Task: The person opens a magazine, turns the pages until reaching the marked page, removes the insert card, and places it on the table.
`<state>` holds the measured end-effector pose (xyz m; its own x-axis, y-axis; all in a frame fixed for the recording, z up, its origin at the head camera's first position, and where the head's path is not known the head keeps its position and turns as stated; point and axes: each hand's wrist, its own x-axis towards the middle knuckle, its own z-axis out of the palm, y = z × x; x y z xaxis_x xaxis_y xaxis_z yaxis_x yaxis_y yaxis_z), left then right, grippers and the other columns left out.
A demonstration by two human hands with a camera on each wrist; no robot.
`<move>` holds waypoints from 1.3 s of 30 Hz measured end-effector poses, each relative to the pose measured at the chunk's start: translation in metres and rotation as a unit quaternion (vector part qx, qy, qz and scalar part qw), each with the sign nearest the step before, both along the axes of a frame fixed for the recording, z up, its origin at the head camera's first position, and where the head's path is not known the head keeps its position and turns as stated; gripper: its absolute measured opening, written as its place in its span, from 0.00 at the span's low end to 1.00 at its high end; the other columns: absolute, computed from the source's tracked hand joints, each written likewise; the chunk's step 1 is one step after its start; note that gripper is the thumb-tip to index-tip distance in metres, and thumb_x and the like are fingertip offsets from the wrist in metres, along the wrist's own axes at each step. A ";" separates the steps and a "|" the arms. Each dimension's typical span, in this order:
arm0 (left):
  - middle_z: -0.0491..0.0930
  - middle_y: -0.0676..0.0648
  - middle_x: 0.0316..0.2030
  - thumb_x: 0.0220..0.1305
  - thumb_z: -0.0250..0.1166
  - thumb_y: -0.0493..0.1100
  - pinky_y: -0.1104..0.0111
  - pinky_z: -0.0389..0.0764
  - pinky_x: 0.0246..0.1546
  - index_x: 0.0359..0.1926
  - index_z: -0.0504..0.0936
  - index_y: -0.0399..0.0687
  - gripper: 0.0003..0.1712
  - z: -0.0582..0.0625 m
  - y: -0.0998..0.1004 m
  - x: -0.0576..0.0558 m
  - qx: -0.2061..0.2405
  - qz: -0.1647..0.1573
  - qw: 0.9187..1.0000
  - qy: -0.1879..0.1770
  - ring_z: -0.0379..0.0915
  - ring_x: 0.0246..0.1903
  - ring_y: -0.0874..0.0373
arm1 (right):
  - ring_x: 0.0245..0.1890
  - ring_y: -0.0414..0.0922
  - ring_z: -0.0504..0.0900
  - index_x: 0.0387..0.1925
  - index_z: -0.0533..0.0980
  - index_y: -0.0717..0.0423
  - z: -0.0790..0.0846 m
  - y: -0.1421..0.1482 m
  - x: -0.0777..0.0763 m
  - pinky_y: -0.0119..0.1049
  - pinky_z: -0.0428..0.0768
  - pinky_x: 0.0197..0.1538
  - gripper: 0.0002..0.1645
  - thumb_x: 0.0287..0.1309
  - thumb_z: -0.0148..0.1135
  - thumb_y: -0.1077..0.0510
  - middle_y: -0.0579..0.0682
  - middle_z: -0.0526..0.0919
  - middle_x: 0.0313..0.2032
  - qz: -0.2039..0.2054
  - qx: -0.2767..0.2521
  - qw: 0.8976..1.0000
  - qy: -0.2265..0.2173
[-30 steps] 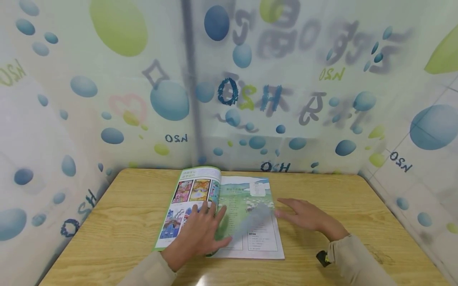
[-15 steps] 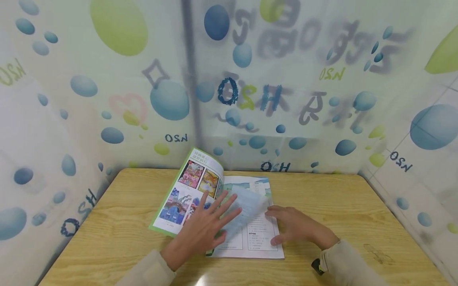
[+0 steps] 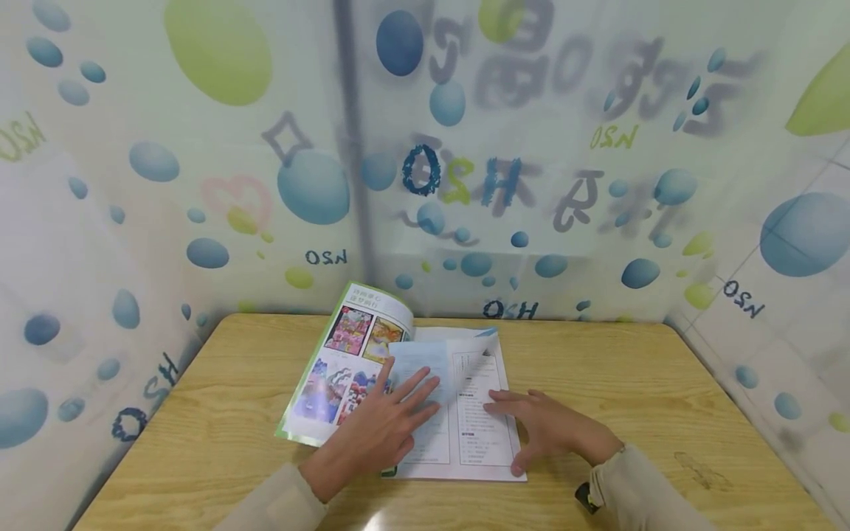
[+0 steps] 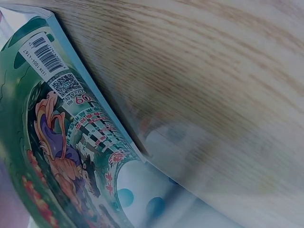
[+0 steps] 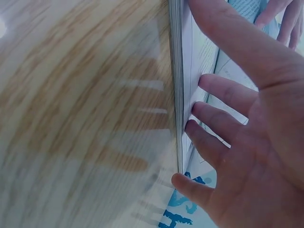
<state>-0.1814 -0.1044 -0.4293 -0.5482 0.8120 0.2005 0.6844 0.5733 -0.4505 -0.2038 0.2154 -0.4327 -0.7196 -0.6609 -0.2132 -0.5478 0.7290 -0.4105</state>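
An open magazine [image 3: 488,435] lies on the table, its left side of green-bordered pages with colourful pictures [image 3: 352,332] raised and bowed. Across its middle curls a pale bluish leaf [image 3: 418,358], leaning to the left. My left hand [image 3: 381,424], fingers spread, lies over this leaf and the picture page. At the right-hand page my right hand [image 3: 554,428] has its fingertips on the margin, its fingers loosely bent and apart. In the right wrist view those fingers [image 5: 216,116] reach the page beside the stacked page edges [image 5: 176,71]. The left wrist view shows the lifted illustrated cover [image 4: 61,142] with a barcode.
The wooden table [image 3: 598,354] extends around the magazine. Patterned curtain-like sheets [image 3: 451,221] with blue and green spots enclose its back and sides. A small dark object [image 3: 586,498] sits at the right sleeve [image 3: 637,490].
The pale leaf has swung from right to left across the magazine. The picture side rose, then settled slightly. My right hand moved left onto the right page; my left hand shifted slightly rightward.
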 end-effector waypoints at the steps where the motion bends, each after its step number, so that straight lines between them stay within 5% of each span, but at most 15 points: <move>1: 0.62 0.48 0.73 0.63 0.59 0.56 0.35 0.52 0.67 0.65 0.77 0.62 0.29 0.000 0.000 0.000 0.002 0.000 1.000 0.000 0.50 0.74 0.48 | 0.73 0.56 0.60 0.70 0.68 0.53 0.000 0.000 0.000 0.67 0.53 0.69 0.58 0.39 0.78 0.35 0.55 0.63 0.73 0.000 -0.001 1.000 0.000; 10: 0.69 0.41 0.67 0.60 0.60 0.68 0.35 0.51 0.67 0.53 0.79 0.52 0.30 -0.002 0.001 0.000 0.046 0.008 0.999 0.014 0.58 0.71 0.47 | 0.73 0.56 0.60 0.70 0.68 0.54 -0.002 0.001 0.000 0.65 0.58 0.68 0.59 0.37 0.79 0.36 0.55 0.63 0.73 0.002 -0.006 1.000 0.004; 19: 0.67 0.42 0.69 0.57 0.62 0.57 0.38 0.49 0.69 0.61 0.79 0.53 0.31 -0.001 0.001 0.001 0.046 0.023 0.999 -0.002 0.56 0.72 0.46 | 0.73 0.55 0.60 0.70 0.68 0.51 -0.002 0.000 0.000 0.63 0.58 0.69 0.59 0.36 0.79 0.35 0.53 0.62 0.73 -0.012 -0.005 1.000 -0.006; 39: 0.75 0.40 0.62 0.59 0.58 0.56 0.37 0.67 0.58 0.52 0.82 0.46 0.26 -0.007 -0.006 0.001 0.074 0.088 0.992 -0.057 0.67 0.64 0.42 | 0.73 0.57 0.59 0.71 0.67 0.54 -0.002 0.001 0.000 0.64 0.57 0.69 0.60 0.37 0.79 0.35 0.55 0.61 0.74 -0.004 -0.015 1.000 -0.003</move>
